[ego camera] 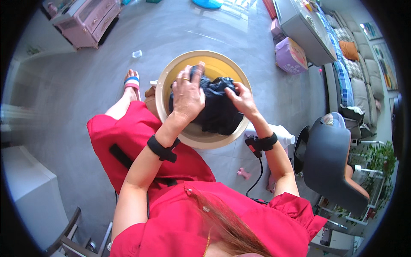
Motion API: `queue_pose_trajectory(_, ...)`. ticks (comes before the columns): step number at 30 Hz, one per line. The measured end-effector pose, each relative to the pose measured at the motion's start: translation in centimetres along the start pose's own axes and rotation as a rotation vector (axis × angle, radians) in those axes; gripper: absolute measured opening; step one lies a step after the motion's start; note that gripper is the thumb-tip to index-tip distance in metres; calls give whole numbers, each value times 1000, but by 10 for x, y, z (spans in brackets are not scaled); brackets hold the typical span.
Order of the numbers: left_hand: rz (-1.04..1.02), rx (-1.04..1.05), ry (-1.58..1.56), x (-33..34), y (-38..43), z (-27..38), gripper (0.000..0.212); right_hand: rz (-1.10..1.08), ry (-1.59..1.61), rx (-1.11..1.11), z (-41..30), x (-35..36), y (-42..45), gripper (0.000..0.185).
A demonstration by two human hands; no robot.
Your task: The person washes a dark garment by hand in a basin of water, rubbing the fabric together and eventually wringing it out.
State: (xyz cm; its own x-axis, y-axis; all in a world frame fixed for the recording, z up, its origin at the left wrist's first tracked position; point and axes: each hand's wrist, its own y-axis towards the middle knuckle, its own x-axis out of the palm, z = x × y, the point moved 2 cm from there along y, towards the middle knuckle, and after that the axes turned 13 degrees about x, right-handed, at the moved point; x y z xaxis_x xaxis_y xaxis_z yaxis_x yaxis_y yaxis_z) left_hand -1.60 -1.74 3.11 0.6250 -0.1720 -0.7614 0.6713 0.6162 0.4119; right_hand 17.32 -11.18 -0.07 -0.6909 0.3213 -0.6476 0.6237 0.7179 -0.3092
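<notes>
A round yellow basin with a cream rim (163, 112) stands on the floor in front of me. Wet dark cloth (218, 112) lies bunched inside it. Over the basin's left part is my left hand (189, 93), with a ring on one finger; a bit of the dark cloth shows by its fingertips, and whether the fingers grip it is unclear. At the right side, my right hand (242, 98) pinches the cloth's upper right edge between thumb and fingers. Black straps circle both wrists, and a cable hangs from the right one.
A white plastic jug (282, 135) lies right of the basin, near a swivel chair (327, 157). A pink bone-shaped toy (244, 173) and a small clear container (137, 54) are on the floor. A purple package (290, 56) sits beside a table (305, 32).
</notes>
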Motion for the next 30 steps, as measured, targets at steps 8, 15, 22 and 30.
queue_pose_trajectory(8, -683, -106, 157, 72, 8, -24, 101, -81, -441, -167, 9, 43, -3, 56)
queue_pose_trajectory(15, -926, -353, 90, 95, 48, -35, 70, -248, -605, -236, 23, 89, 40, 50)
queue_pose_trajectory(22, -930, -419, 123, 124, 50, -63, 65, -214, -504, 37, 41, 105, 91, 54)
queue_pose_trajectory(30, -665, -518, -17, 104, 24, -64, 57, -227, -313, -70, 20, 81, 116, 58)
